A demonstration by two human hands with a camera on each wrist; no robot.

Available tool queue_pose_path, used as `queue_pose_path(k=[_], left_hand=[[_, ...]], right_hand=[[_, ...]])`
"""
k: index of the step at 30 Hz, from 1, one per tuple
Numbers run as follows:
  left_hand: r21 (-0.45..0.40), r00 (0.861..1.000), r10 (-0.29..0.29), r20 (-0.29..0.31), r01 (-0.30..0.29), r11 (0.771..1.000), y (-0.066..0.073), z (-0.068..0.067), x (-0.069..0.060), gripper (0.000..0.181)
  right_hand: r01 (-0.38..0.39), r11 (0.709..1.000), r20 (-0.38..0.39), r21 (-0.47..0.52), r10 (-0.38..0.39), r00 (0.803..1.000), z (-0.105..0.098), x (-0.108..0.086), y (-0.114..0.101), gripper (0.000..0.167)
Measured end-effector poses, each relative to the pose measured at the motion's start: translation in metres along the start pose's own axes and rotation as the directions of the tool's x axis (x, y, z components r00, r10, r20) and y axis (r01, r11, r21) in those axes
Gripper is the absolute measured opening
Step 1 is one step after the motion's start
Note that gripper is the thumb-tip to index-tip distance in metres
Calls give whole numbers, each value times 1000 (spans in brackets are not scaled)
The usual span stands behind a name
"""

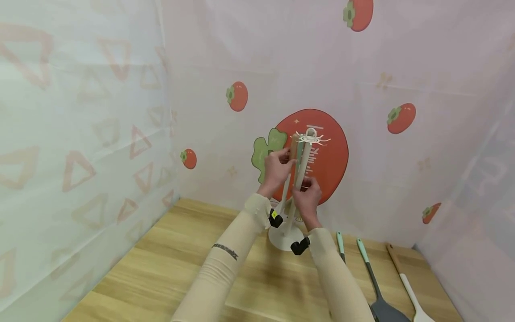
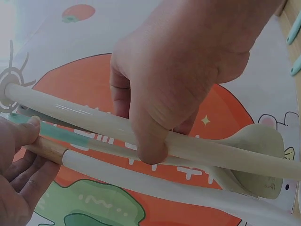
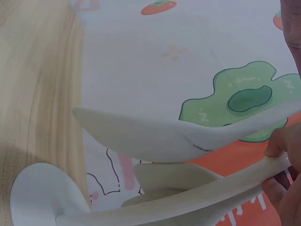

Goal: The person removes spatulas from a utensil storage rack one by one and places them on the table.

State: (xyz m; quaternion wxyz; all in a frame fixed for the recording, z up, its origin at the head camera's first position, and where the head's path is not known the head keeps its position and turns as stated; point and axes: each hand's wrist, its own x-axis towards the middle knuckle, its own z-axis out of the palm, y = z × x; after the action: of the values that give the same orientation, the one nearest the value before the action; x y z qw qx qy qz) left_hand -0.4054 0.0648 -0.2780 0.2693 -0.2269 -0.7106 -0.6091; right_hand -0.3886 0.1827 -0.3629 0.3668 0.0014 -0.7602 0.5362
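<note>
In the head view my left hand [image 1: 278, 167] holds a white kitchen utensil by its wooden handle [image 2: 49, 149], close under the hook ring [image 1: 310, 137] of a white utensil stand. The utensil's broad white head [image 3: 150, 136] hangs down beside the stand; whether it is a spoon or a turner I cannot tell. My right hand [image 1: 308, 197] grips the stand's pole [image 2: 94, 114] lower down, thumb and fingers around it. Between pole and wooden handle hangs a utensil with a teal handle [image 2: 61, 133] and a pale grey-green head [image 2: 261, 165]. Whether the wooden handle touches a hook is unclear.
The stand's round base [image 1: 277, 239] rests on the wooden table [image 1: 161, 268] near the back wall. To the right lie a teal-handled dark turner [image 1: 388, 311], another teal-handled utensil [image 1: 340, 243] and a white one with a wooden handle [image 1: 410, 288].
</note>
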Motion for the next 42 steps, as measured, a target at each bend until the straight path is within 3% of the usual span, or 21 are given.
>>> queue_pose_path(k=[13,42], left_hand=[[-2,999,-23,42,23,1000,2,-7,-7,38],[-29,999,-28,-25,27,999,1,-17,-7,38]], right_hand=[[-22,1000,3,-5,22,1000,-1,-10,3,27],[-20,1000,4,-12,20,1000,3,-15,1,28]])
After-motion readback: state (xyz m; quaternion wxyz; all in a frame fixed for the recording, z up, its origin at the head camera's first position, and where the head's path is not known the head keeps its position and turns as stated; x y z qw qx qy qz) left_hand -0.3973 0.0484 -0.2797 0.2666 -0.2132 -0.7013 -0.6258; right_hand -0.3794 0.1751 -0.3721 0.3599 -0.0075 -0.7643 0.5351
